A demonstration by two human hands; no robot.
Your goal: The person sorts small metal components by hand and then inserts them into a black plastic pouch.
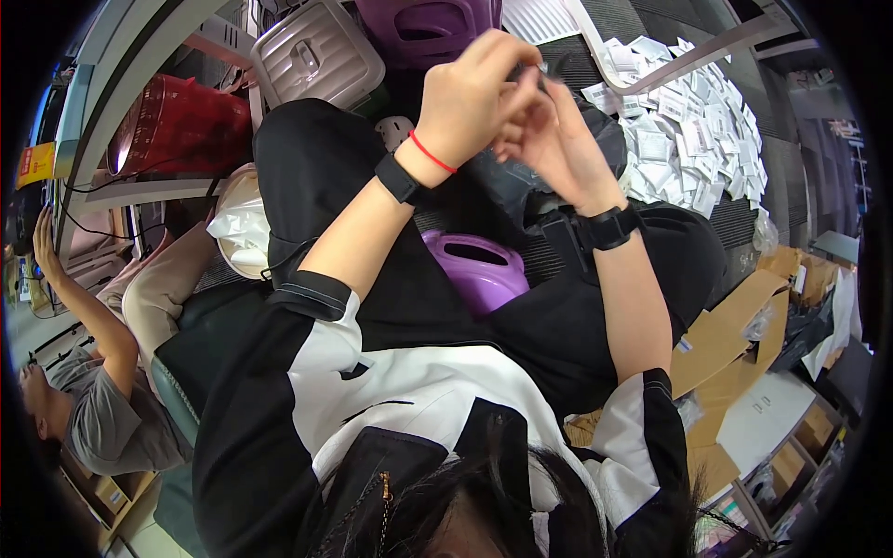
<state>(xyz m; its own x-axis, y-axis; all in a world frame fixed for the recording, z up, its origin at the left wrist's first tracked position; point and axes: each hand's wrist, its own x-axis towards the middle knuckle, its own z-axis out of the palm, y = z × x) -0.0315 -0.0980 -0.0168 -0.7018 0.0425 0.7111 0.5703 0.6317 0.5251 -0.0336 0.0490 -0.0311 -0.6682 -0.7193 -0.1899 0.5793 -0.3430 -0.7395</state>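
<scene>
Head view, nearest first: dark hair at the lower edge, then a black-and-white shirt (409,391) and black trousers across the lap. Between the knees, a purple plastic container (479,270), opening upward, just below both forearms.

Further out, raised above the lap: left hand (474,93), red string and black band at the wrist, fingers curled together and pinched on a small dark piece (533,71). Right hand (549,139), black watch at the wrist, fingertips closed against the same piece from the other side. Mostly hidden by the fingers, so cannot tell what kind of piece. Under the hands, a dark grey plastic bag (595,139) slumped over the knees.

Likely trouble, judged from this hold:
- Gripped by fingertips only and in mid-air, so a slip during any twist or pull probably drops the piece.
- Dark piece over dark bag and black trousers, so hard to find again once fallen; could also roll into the folds of the bag or down past the purple container.
- Elbows unsupported, so a jolt could break the pinch.

Beyond the hands: a heap of white packets (693,130) on a dark ribbed surface, well apart from the piece. To the left, a beige ridged case (316,51) and a red bin (177,126). At far left, another person (102,409) with an arm raised. At right, cardboard boxes (735,335).
</scene>
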